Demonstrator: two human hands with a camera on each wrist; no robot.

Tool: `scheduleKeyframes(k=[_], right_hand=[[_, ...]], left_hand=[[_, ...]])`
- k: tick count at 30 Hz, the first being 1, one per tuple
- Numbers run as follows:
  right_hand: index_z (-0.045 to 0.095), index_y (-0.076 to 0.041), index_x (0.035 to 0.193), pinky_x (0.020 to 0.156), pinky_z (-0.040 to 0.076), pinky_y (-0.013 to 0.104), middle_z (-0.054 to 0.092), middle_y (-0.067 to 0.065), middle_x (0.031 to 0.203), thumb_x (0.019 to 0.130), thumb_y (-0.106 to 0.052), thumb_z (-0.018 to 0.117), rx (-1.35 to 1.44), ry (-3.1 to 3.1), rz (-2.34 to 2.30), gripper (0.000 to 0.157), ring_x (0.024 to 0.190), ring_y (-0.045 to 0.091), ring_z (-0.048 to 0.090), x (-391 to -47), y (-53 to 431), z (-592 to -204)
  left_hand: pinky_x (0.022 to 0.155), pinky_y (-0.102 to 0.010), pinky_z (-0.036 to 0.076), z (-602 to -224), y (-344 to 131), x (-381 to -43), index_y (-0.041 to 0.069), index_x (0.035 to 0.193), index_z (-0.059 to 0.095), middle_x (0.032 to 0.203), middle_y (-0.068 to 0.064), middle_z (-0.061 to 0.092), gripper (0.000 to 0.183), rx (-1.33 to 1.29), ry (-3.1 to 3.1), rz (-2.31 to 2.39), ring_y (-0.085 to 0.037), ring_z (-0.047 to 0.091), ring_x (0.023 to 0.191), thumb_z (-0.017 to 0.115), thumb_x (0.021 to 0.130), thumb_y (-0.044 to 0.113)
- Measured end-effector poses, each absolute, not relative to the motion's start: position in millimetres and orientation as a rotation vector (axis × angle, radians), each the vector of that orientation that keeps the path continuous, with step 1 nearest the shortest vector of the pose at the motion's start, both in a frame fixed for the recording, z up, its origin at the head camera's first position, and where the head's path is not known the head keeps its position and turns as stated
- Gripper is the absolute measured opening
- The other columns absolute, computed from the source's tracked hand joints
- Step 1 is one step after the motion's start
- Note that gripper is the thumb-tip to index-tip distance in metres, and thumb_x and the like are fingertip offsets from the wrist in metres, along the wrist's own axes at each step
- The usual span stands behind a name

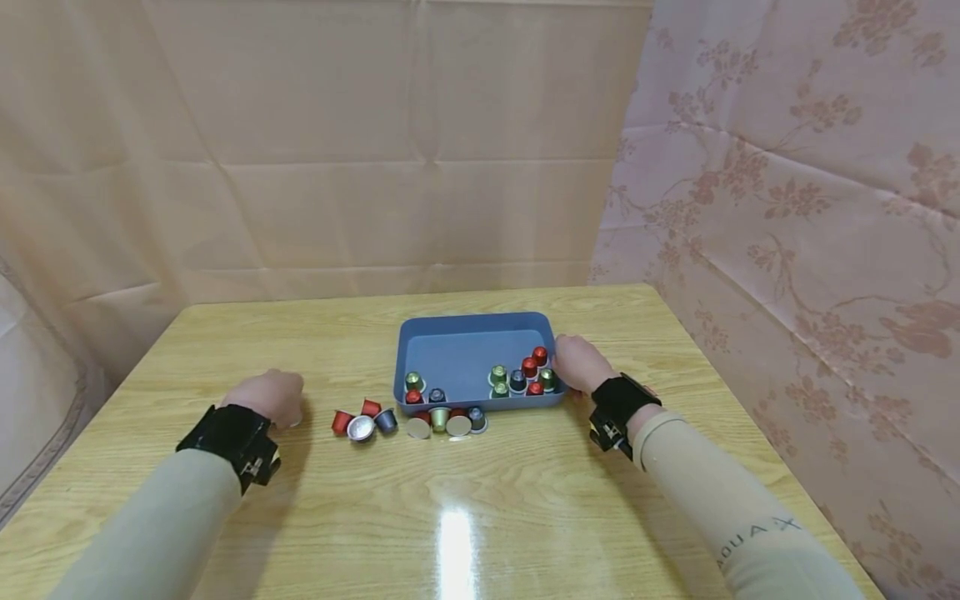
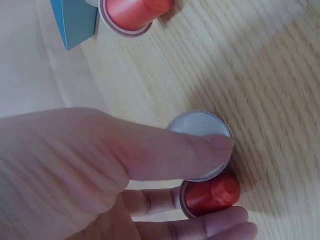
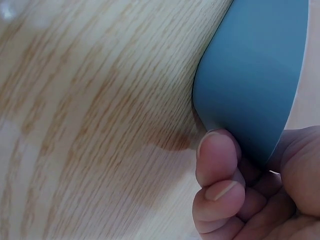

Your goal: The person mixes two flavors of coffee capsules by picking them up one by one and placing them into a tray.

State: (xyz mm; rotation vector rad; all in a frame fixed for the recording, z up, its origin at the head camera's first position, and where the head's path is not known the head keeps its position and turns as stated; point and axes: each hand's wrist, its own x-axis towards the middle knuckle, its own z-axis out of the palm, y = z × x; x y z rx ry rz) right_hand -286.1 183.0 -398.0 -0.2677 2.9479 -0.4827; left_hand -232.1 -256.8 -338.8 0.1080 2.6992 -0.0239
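Note:
My left hand (image 1: pixel 273 397) is low over the table, left of the loose coffee capsules. In the left wrist view its thumb lies across the silver lid of one capsule (image 2: pixel 197 122). A red capsule (image 2: pixel 209 196) sits against it, between thumb and curled fingers. The head view hides both. At the blue tray's (image 1: pixel 457 342) right end, my right hand (image 1: pixel 583 363) grips the wall. The right wrist view has the curled fingers (image 3: pixel 217 157) against the tray's outside (image 3: pixel 245 75), with the thumb side at the rim. Red, green and dark capsules (image 1: pixel 499 374) stand inside the tray.
A loose cluster with red capsules (image 1: pixel 342 422), a dark blue one (image 1: pixel 386 420) and one showing its silver lid (image 1: pixel 361 428) lies left of the tray. Several more, including a green capsule (image 1: pixel 439 419), lie along the tray's front. Cloth hangs behind and right of the wooden table (image 1: pixel 525 500).

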Motion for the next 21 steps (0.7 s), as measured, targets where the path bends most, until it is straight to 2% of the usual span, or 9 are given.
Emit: scheduleKeyframes(k=[4, 13, 21], right_hand=[[0.055, 0.013, 0.111, 0.038, 0.045, 0.026, 0.059, 0.015, 0.075, 0.103, -0.005, 0.044, -0.266, 2.946, -0.496, 0.023, 0.039, 0.017, 0.059, -286, 183, -398], [0.055, 0.013, 0.112, 0.038, 0.045, 0.027, 0.059, 0.015, 0.077, 0.104, -0.005, 0.044, -0.266, 2.944, -0.521, 0.023, 0.04, 0.017, 0.059, -286, 184, -400], [0.054, 0.012, 0.114, 0.038, 0.046, 0.028, 0.059, 0.016, 0.077, 0.104, -0.006, 0.044, -0.234, 2.915, -0.55, 0.023, 0.041, 0.019, 0.06, -285, 183, -398]], left_hand=[[0.065, -0.04, 0.042, -345, -259, -236, -0.001, 0.092, 0.063, 0.081, -0.012, 0.058, 0.005, 0.141, 2.706, 0.003, -0.028, 0.056, 0.073, 0.064, 0.088, 0.001], [0.069, -0.042, 0.045, -353, -262, -243, -0.005, 0.108, 0.062, 0.088, -0.013, 0.059, 0.019, 0.182, 2.718, 0.056, -0.029, 0.056, 0.078, 0.068, 0.093, 0.004], [0.073, -0.045, 0.047, -355, -262, -242, 0.001, 0.104, 0.062, 0.094, -0.014, 0.059, 0.017, 0.285, 2.752, 0.015, -0.029, 0.054, 0.082, 0.071, 0.092, 0.008]])
